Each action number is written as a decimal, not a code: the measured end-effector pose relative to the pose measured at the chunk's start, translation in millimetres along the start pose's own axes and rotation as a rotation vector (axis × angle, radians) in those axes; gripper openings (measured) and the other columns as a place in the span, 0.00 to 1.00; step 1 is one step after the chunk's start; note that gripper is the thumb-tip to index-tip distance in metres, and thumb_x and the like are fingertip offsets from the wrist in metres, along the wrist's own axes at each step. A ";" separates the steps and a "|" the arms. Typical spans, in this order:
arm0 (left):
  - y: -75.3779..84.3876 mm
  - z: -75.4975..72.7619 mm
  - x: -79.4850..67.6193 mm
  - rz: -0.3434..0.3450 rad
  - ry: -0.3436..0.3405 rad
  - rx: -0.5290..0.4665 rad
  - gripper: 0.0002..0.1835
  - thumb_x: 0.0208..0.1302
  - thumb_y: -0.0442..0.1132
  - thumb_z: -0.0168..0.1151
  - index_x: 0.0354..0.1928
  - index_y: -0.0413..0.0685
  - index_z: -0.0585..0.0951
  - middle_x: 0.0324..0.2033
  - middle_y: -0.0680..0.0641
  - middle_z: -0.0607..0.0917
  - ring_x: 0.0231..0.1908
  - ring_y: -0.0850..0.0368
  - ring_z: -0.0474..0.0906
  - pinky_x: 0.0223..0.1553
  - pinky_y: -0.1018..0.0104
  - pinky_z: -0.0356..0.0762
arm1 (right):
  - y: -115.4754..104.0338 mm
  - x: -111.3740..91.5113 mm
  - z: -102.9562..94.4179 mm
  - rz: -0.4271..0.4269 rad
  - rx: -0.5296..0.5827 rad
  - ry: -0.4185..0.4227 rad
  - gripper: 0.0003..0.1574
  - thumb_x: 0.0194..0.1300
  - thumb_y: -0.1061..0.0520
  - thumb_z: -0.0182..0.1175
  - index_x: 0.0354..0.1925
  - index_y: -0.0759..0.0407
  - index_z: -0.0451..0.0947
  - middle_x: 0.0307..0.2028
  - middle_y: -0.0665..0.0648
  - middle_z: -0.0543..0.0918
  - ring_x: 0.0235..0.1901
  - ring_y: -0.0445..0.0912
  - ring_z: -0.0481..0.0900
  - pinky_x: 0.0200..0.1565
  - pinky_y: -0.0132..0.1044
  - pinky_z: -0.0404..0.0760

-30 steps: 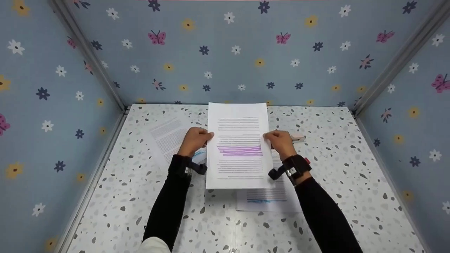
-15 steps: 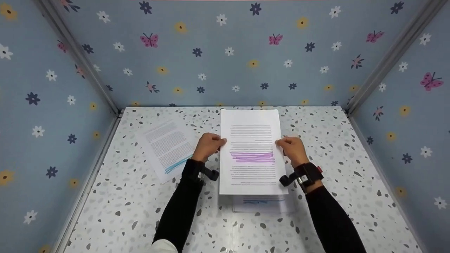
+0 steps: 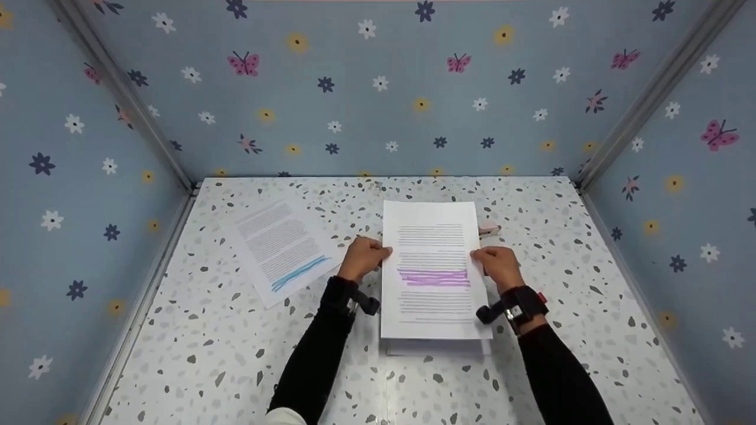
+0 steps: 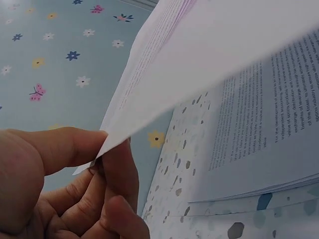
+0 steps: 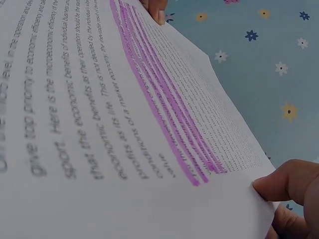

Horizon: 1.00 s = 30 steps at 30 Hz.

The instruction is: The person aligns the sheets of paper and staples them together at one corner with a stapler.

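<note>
A printed sheet of paper (image 3: pixel 434 307) with purple highlighter strokes across its middle is held up between both hands. My left hand (image 3: pixel 365 260) pinches its left edge between thumb and finger. On the opposite edge, my right hand (image 3: pixel 499 267) pinches it the same way. In the left wrist view the sheet (image 4: pixel 209 45) slants above a stack of printed pages (image 4: pixel 249 144) lying on the table. Seen from the head, that stack (image 3: pixel 437 348) is mostly hidden, only its lower strip showing beneath the held sheet.
Another printed sheet (image 3: pixel 277 236) with blue highlighter strokes lies tilted on the left of the speckled table (image 3: pixel 207 342). A small pinkish object (image 3: pixel 489 228), partly covered, sits behind the right hand. Flower-patterned walls (image 3: pixel 378 106) enclose the back and sides.
Both hands have carried the purple-marked sheet rightward and down, over the stack. The blue-marked sheet on the left, partly covered by the left hand before, now shows fully.
</note>
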<state>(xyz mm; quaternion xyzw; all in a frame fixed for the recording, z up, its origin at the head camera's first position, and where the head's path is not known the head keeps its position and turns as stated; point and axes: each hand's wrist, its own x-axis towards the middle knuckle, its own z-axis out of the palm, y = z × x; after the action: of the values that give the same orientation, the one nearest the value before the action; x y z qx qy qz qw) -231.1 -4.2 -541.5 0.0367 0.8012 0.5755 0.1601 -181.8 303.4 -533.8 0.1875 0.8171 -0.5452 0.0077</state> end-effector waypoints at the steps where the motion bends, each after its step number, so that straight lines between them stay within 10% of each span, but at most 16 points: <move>1: -1.9 2.2 0.7 -0.005 0.004 0.011 0.16 0.72 0.38 0.63 0.23 0.45 0.80 0.19 0.50 0.76 0.20 0.56 0.67 0.24 0.65 0.64 | 2.9 0.2 -0.2 0.001 -0.001 0.000 0.16 0.67 0.55 0.64 0.43 0.68 0.86 0.30 0.53 0.84 0.28 0.43 0.77 0.33 0.33 0.75; 21: -45.0 34.0 8.8 -0.103 0.064 0.219 0.20 0.65 0.42 0.67 0.15 0.49 0.75 0.14 0.53 0.74 0.17 0.58 0.68 0.20 0.66 0.65 | 46.1 2.7 8.4 0.029 -0.130 -0.033 0.16 0.68 0.55 0.63 0.41 0.68 0.87 0.32 0.55 0.85 0.31 0.46 0.75 0.34 0.36 0.72; 30: -49.8 42.6 14.2 -0.097 0.053 0.262 0.24 0.64 0.42 0.67 0.12 0.52 0.69 0.11 0.55 0.67 0.14 0.59 0.64 0.18 0.67 0.61 | 60.0 6.4 6.4 -0.034 -0.189 -0.002 0.14 0.64 0.55 0.64 0.26 0.63 0.84 0.14 0.48 0.71 0.18 0.44 0.67 0.23 0.35 0.65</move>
<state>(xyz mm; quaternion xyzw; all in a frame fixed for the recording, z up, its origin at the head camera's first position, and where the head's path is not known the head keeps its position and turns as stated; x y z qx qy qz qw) -225.6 21.3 -603.3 0.0033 0.8742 0.4583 0.1602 -170.1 319.7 -591.1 0.1712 0.8680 -0.4657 0.0169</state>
